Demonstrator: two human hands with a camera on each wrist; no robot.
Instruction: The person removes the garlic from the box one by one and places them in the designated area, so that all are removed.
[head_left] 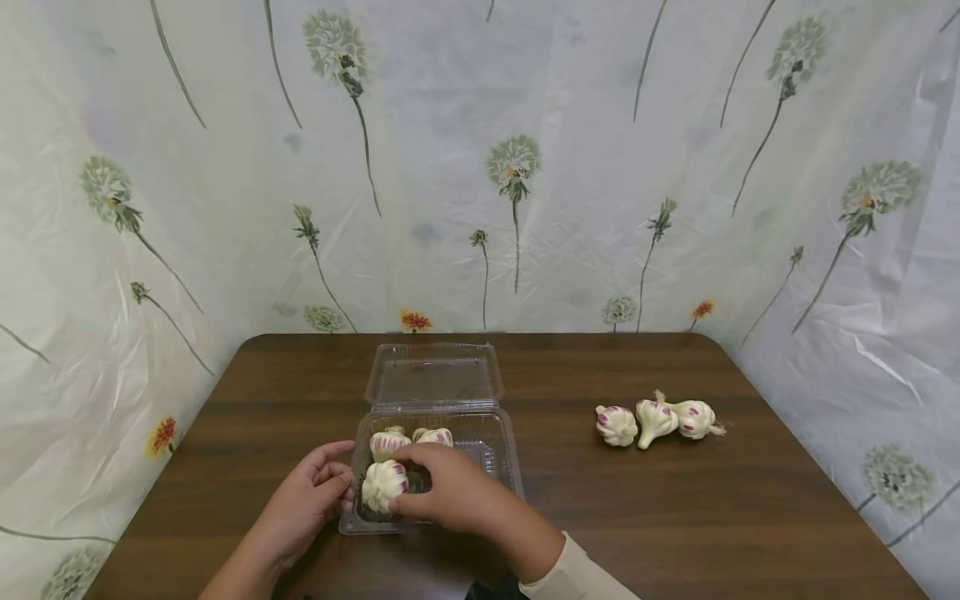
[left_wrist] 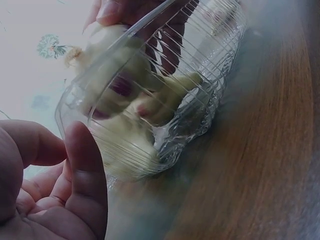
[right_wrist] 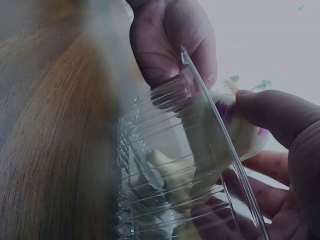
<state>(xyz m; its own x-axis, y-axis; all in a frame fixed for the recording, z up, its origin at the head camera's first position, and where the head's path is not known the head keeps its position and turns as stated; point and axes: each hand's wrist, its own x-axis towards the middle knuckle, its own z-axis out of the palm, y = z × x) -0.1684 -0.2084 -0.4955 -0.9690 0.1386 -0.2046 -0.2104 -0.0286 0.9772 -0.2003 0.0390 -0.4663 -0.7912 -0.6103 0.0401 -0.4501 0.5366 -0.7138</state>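
Observation:
A clear plastic clamshell container [head_left: 513, 454] lies on the table with its lid [head_left: 435, 375] folded back. My right hand [head_left: 457, 487] reaches into its left side and holds a garlic bulb [head_left: 384, 486] with purple streaks between thumb and fingers. In the right wrist view, the thumb presses on that bulb [right_wrist: 227, 125] just above the rim. Behind it, two more garlic bulbs, a left one [head_left: 388, 443] and a right one [head_left: 433, 436], sit inside, the latter partly hidden by my hand. My left hand [head_left: 311, 492] pinches the container's left rim with thumb and forefinger.
On the right of the brown wooden table [head_left: 600, 517] lie several things in a row: a left garlic bulb [head_left: 617, 426], a middle one [head_left: 656, 419] and a right one [head_left: 695, 419]. A flower-printed sheet [head_left: 450, 167] surrounds the table at back and sides.

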